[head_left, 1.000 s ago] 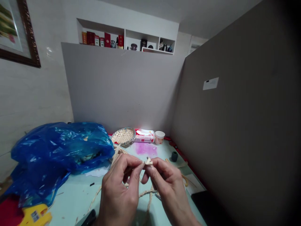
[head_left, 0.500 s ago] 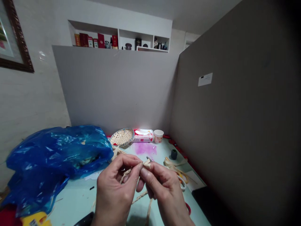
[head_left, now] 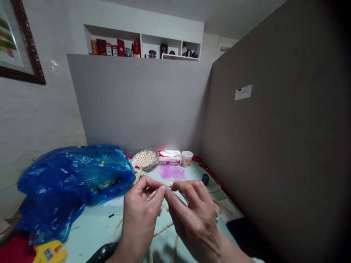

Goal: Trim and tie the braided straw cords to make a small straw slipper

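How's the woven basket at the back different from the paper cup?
The woven basket is wide and shallow; the paper cup is narrow. The basket is tilted, while the cup stands upright. The basket's weave shows gaps; the cup's wall is smooth and printed. Both sit far back on the table.

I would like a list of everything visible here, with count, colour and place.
Table: 1, pale green, below
Braid: count unclear, beige, front centre
Bag: 1, blue, left
Basket: 1, beige, table's back
Tissue pack: 1, white and red, right of basket
Cup: 1, white, right of pack
Patch: 1, pink, before pack
Cylinder: 1, dark, table's right
Yellow item: 1, yellow, bottom left
Black item: 1, black, bottom
Flat item: 1, black, lower right
Panels: 2, grey, back and right
Label: 1, white, right panel
Shelf: 1, white, top
Boxes, jars: several, mostly red or dark, shelf
Picture: 1, brown frame, upper left
Left hand: 1, bare, pinching braid
Right hand: 1, bare, beside it
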The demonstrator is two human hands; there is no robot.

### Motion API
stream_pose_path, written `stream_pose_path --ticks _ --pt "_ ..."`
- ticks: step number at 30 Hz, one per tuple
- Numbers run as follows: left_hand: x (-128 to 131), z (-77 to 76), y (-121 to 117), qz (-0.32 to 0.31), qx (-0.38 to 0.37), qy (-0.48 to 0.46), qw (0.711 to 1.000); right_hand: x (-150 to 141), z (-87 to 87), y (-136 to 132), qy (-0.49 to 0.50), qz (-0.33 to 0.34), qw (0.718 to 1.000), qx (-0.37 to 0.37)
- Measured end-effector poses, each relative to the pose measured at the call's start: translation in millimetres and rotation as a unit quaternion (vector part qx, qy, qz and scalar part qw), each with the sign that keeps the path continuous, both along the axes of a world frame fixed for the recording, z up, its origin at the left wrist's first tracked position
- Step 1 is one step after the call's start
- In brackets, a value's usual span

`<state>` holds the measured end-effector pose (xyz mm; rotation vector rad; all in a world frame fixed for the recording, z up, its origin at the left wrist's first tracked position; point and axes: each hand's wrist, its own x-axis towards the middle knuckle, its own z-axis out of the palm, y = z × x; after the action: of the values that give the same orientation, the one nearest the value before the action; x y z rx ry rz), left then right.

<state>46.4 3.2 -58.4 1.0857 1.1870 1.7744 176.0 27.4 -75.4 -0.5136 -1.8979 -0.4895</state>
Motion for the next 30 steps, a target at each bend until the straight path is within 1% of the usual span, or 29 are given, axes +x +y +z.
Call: stream_pose_path --ticks 1,3,6,10,12,15,17,20,24,28,30 --pt "0 -1.9 1 -0.009 -0.004 0.001 1.0 0 0.4 1 -0.008 0.005 1.0 -0.004" --pt "-1 -5.0 3 -0.024 -0.008 0.007 1.0 0 -0.1 4 -0.019 0.021 0.999 -0.034" --pt "-2 -6.8 4 -0.031 -0.008 0.013 0.999 1 -1.2 7 -0.017 0.052 0.992 -0.114" --pt "-4 -2.9 3 -0.045 -0.008 0.028 0.999 6 4.3 11 0.0 0.139 0.971 -0.193" --pt "-8 1.6 1 -0.068 -0.021 0.031 0.997 11 9.8 15 0.001 0.186 0.959 -0.212" --pt "-15 9.5 -1 -0.113 -0.043 0.037 0.992 19 17.3 21 -0.007 0.243 0.946 -0.216" --pt "-20 14.6 -1 -0.139 -0.048 0.057 0.987 23 20.6 23 -0.017 0.262 0.94 -0.217" --pt "-25 22.3 -2 -0.161 -0.054 0.116 0.979 27 23.2 24 -0.032 0.28 0.936 -0.213" --pt "-26 32.3 -5 -0.141 -0.056 0.181 0.972 30 24.4 24 -0.036 0.294 0.934 -0.198" --pt "-26 35.1 -7 -0.1 0.003 0.219 0.971 32 23.5 25 -0.046 0.303 0.932 -0.194" --pt "-28 34.1 -6 -0.096 0.011 0.217 0.971 33 23.2 26 -0.046 0.308 0.931 -0.189"
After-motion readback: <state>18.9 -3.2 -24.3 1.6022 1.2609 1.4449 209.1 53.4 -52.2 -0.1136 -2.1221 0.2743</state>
